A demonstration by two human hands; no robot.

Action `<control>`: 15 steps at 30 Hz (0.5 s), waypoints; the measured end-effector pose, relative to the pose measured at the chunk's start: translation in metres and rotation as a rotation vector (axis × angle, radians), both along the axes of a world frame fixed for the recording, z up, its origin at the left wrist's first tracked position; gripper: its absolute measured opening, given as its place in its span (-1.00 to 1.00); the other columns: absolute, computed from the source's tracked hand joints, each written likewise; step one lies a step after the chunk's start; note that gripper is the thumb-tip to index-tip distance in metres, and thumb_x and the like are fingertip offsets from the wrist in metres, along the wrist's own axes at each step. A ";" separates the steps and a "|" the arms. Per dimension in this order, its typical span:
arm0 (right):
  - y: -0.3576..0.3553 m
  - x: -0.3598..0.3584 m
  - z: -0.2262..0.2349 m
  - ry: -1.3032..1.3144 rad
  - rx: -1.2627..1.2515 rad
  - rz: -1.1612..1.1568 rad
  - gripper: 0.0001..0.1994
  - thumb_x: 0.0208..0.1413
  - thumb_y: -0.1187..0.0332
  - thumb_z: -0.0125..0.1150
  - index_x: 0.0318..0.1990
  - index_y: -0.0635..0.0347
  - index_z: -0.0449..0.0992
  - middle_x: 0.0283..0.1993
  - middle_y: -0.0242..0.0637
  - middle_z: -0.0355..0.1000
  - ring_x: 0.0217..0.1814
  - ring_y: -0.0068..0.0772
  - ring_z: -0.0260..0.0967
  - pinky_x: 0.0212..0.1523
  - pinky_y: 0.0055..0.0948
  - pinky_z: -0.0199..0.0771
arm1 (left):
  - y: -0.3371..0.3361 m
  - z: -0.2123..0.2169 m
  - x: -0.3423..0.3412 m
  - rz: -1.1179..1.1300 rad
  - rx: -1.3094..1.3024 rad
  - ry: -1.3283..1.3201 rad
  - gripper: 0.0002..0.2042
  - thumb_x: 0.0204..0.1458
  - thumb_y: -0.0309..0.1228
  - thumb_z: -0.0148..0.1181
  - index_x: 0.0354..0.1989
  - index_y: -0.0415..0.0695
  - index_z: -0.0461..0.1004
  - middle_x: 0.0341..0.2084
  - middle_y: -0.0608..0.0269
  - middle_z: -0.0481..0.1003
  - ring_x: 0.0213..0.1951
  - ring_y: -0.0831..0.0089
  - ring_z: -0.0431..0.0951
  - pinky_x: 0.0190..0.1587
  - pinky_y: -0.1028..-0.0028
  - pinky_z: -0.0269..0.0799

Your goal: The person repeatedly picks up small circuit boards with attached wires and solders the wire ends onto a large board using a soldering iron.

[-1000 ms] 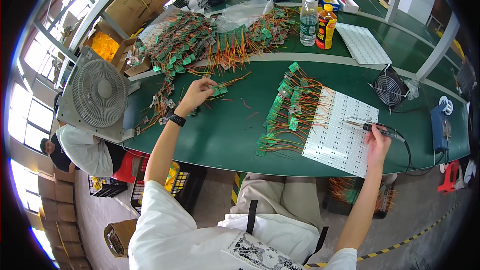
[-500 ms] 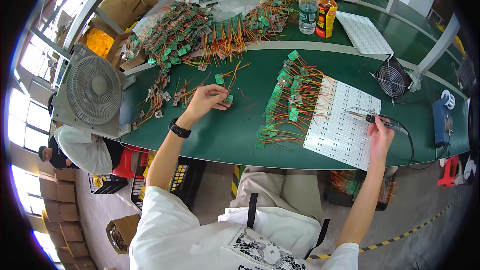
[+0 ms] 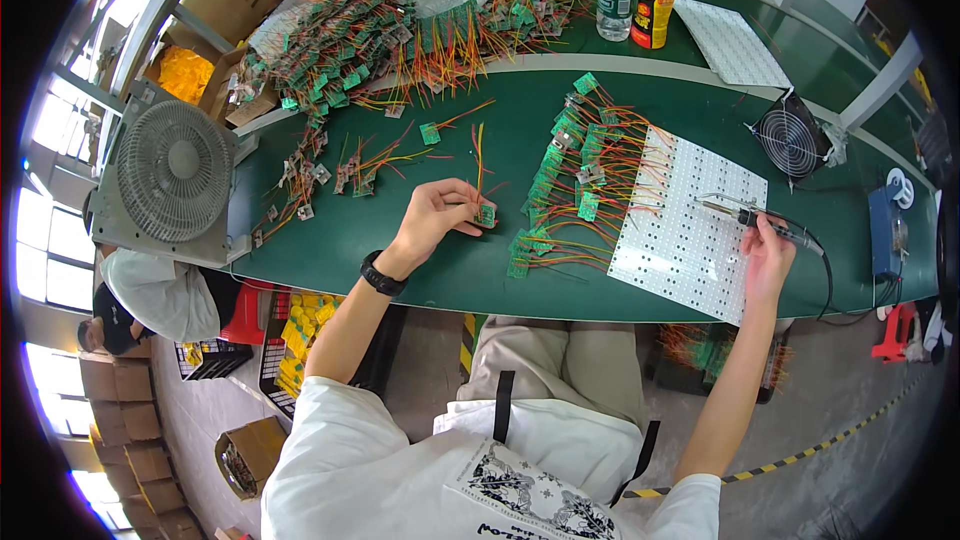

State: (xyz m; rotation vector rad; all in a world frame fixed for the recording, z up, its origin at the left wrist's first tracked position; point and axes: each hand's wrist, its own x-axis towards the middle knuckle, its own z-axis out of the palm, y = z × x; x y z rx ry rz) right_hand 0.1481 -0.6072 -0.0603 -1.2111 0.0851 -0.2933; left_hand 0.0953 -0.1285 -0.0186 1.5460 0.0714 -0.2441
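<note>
My left hand (image 3: 441, 217) pinches a small green circuit board (image 3: 486, 214) whose red and yellow wires stick up away from me. In my right hand (image 3: 769, 258) is a soldering iron (image 3: 785, 232), its tip pointing left above a white perforated panel (image 3: 690, 225). A strand of solder wire seems to run beside the tip; where it is gripped I cannot make out. Along the panel's left side lies a row of green circuit boards (image 3: 545, 185), their wires reaching onto the panel's edge. A single wired board (image 3: 430, 133) rests beyond my left hand.
A large heap of wired boards (image 3: 340, 40) covers the far left. A grey fan (image 3: 178, 168) stands at the left edge. Two bottles (image 3: 654, 5), another white panel (image 3: 735, 43), a small black fan (image 3: 792, 140) and a blue solder station (image 3: 886, 230) stand beyond and right.
My left hand has moved right with the circuit board, toward the row of boards. My right hand still holds the soldering iron over the panel. The whole view has shifted slightly.
</note>
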 end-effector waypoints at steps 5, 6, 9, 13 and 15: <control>-0.001 0.000 -0.001 0.005 0.020 -0.009 -0.82 0.10 0.44 0.26 -0.18 0.35 0.51 -0.39 -0.33 0.47 -0.51 -0.53 0.37 -0.55 -0.52 0.26 | -0.014 -0.009 0.004 -0.025 -0.003 -0.141 -0.95 0.10 -0.63 0.09 -0.29 -0.27 0.38 -0.28 0.06 0.57 -0.21 0.35 0.63 -0.24 0.53 0.56; -0.002 0.000 -0.001 0.009 0.020 -0.007 -0.81 0.10 0.44 0.26 -0.18 0.35 0.51 -0.41 -0.32 0.47 -0.53 -0.53 0.36 -0.56 -0.53 0.25 | -0.021 -0.009 0.006 -0.019 0.063 -0.256 -0.94 0.11 -0.64 0.09 -0.27 -0.27 0.37 -0.29 0.06 0.57 -0.20 0.36 0.63 -0.22 0.53 0.54; 0.001 0.000 0.003 0.024 0.019 -0.016 -0.81 0.09 0.43 0.27 -0.19 0.35 0.50 -0.47 -0.30 0.46 -0.56 -0.52 0.34 -0.56 -0.54 0.24 | -0.044 -0.005 0.013 -0.009 0.117 -0.405 -0.93 0.11 -0.64 0.08 -0.25 -0.28 0.37 -0.31 0.07 0.59 -0.20 0.38 0.63 -0.18 0.50 0.54; 0.005 0.000 0.007 0.024 0.015 -0.024 -0.81 0.08 0.42 0.28 -0.21 0.35 0.49 -0.54 -0.27 0.44 -0.62 -0.50 0.30 -0.56 -0.55 0.22 | -0.078 0.011 0.023 -0.048 0.192 -0.464 -0.92 0.11 -0.62 0.08 -0.24 -0.28 0.36 -0.34 0.10 0.63 -0.24 0.41 0.65 -0.15 0.49 0.56; 0.005 -0.001 0.008 0.029 0.011 -0.037 -0.80 0.08 0.43 0.27 -0.19 0.36 0.49 -0.53 -0.26 0.44 -0.62 -0.49 0.30 -0.56 -0.54 0.23 | -0.096 0.015 0.032 -0.060 0.215 -0.469 -0.90 0.13 -0.61 0.09 -0.21 -0.27 0.36 -0.36 0.11 0.64 -0.25 0.41 0.65 -0.14 0.48 0.55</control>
